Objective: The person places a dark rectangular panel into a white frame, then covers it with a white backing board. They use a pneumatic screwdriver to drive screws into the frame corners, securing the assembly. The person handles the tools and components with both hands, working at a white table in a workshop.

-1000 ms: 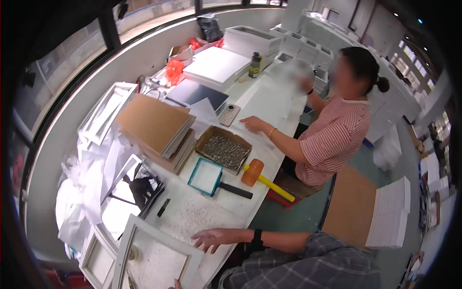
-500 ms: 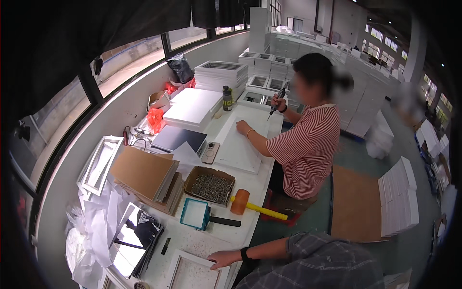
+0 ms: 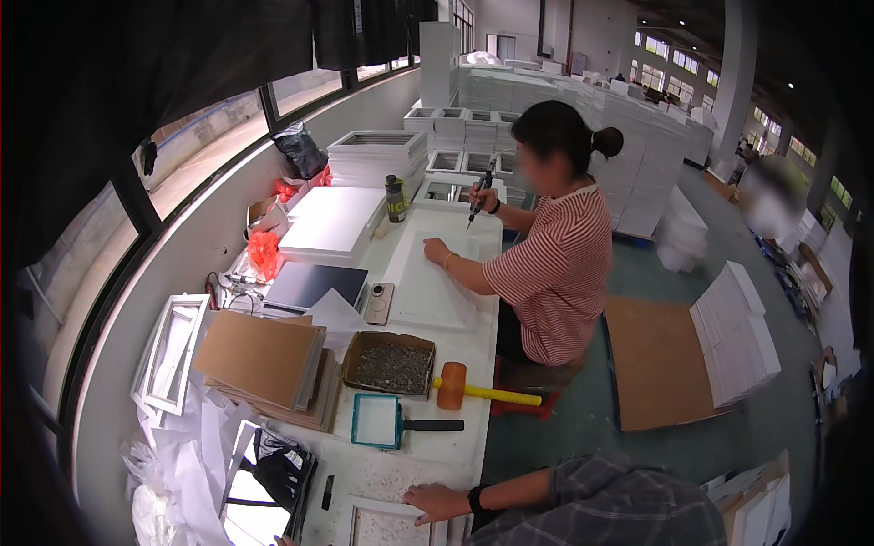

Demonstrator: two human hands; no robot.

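- Currently, the grip of your right hand (image 3: 437,503) lies over the upper bar of a white frame (image 3: 382,505), fingers loosely spread near its right corner; you can't tell from here whether it is clenched on the bar.
- Your frame is on the worktop (image 3: 446,452) at the lower edge of the view, its near part cut off.
- Only a sliver of the grip of your left hand (image 3: 285,540) shows at the bottom, so its state can't be told.
- Just left of your frame, a dark, narrow knife (image 3: 327,492) lies on the worktop.
- Beyond your right hand sits a teal-rimmed square tool (image 3: 399,424) with a black handle pointing right.
- Behind that, you have a box of small metal pieces (image 3: 390,364), with an orange-headed mallet (image 3: 452,386) beside it, yellow handle toward the right.
- Left of the box stands a stack of brown boards (image 3: 259,358).
- Farther along, a co-worker in a striped shirt (image 3: 555,282) holds a pen-shaped tool (image 3: 479,197) above a white panel (image 3: 435,296).
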